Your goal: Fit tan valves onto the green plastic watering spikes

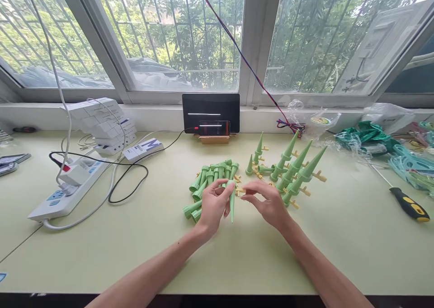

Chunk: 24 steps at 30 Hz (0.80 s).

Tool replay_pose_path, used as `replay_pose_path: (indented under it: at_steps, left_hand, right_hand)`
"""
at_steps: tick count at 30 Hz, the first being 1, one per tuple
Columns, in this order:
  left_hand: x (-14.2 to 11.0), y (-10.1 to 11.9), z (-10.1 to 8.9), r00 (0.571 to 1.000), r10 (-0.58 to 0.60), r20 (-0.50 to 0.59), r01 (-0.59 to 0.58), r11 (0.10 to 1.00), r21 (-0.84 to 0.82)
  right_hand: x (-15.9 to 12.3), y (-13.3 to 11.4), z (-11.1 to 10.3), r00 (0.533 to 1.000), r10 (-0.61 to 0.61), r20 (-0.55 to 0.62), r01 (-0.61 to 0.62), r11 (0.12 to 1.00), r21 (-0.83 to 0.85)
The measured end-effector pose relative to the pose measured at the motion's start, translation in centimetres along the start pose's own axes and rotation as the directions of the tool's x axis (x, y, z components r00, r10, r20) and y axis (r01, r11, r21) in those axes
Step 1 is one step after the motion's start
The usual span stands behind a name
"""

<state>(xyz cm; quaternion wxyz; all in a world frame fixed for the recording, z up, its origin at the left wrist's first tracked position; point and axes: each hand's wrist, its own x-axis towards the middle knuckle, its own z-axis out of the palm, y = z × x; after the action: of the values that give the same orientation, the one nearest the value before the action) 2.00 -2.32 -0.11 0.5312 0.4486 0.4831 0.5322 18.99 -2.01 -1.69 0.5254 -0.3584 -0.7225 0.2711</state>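
My left hand (pixel 216 202) is closed around a green plastic watering spike (pixel 232 206), its pointed end hanging downward. From the right, my right hand (pixel 267 200) pinches a small yellow valve (pixel 240 191) at the side of that spike; whether the valve is seated in it I cannot tell. Behind and left of my left hand lies a pile of green spike parts (pixel 210 177), with some yellow bits among them. To the right, several green spikes with yellow valves (pixel 298 170) stand point up, close beside my right hand.
A dark tablet (pixel 210 106) with a phone (pixel 214 128) before it stands by the window. On the left are a power strip (pixel 73 186), looping cables and stacked white boxes (pixel 101 122). A screwdriver (pixel 408 204) and plastic bags (pixel 368 138) lie on the right.
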Motion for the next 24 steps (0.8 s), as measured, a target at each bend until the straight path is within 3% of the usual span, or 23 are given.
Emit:
replay_pose_path:
  at_steps: [4,7,18,24]
  left_hand:
    - [-0.08,0.04,0.0,0.993,0.118,-0.003,-0.118,0.992,0.043]
    - [-0.1,-0.12,0.07,0.984,0.177,0.014,-0.178,0.983,0.049]
    - [-0.08,-0.07,0.18,0.988,0.157,0.009,-0.157,0.987,0.038]
    - [-0.25,0.26,0.32,0.988,0.157,0.01,-0.157,0.987,0.04]
  right_hand:
    - [-0.08,0.04,0.26,0.986,0.167,0.025,-0.169,0.978,0.123]
    - [-0.08,0.1,0.34,0.98,0.199,0.02,-0.199,0.966,0.167]
    - [0.0,-0.03,-0.21,0.999,0.038,-0.004,-0.038,0.994,0.1]
    - [0.08,-0.21,-0.31,1.0,0.028,-0.011,-0.027,0.998,0.051]
